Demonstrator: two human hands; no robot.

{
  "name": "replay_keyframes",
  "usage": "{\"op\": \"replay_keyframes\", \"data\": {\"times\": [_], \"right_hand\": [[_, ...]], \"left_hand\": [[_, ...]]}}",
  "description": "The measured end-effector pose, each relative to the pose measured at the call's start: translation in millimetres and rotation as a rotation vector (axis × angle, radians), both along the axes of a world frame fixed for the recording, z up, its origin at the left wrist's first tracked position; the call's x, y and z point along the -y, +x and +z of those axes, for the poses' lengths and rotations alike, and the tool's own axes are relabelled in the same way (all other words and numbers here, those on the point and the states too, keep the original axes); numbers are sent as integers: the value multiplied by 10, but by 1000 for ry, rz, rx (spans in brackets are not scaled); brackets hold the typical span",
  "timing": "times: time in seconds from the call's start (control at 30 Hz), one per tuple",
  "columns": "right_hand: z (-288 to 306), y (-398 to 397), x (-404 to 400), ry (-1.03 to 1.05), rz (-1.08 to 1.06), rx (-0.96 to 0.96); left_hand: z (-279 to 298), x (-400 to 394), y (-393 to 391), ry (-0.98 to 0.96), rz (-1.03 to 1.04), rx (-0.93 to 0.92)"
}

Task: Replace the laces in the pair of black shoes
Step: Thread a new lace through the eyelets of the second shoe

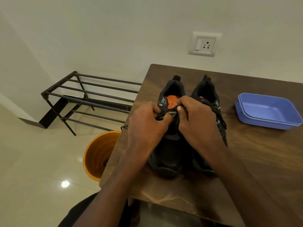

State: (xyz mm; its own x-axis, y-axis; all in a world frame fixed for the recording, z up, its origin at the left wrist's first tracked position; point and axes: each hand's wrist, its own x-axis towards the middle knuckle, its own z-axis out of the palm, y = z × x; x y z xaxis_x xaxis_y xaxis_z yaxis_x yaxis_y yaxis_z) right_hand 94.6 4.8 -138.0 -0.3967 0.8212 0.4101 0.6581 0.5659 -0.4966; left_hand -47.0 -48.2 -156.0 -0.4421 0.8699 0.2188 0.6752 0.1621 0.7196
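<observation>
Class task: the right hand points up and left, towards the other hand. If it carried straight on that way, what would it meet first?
Most likely the left hand: the right hand faces it across a short stretch of lace over the left shoe. Depth is unclear, so it might brush the shoe's tongue first.

We see black shoes (170, 154) with orange insoles (172, 98); a blue tray (268, 112); an orange bucket (96, 154); a dark wood-grain table (254, 169).

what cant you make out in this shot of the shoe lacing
Head view only:
- Left shoe eyelets and lace: covered by left hand and right hand.
- Tongue label text: too small.
- Orange bucket: partly behind the table edge.
</observation>
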Motion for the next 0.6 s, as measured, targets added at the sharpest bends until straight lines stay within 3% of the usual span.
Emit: {"op": "replay_keyframes", "data": {"times": [0.13,0.27,0.47,0.6], "right_hand": [[-34,60,-12,46,-59,-26],[-5,83,-6,-83,-28,-253],[-43,65,0,17,89,48],[-38,47,-43,-22,19,-48]], "left_hand": [[47,36,27,16,23,38],[33,49,49,8,11,24],[30,43,36,22,-39,-17],[44,51,35,41,-46,-35]]}}
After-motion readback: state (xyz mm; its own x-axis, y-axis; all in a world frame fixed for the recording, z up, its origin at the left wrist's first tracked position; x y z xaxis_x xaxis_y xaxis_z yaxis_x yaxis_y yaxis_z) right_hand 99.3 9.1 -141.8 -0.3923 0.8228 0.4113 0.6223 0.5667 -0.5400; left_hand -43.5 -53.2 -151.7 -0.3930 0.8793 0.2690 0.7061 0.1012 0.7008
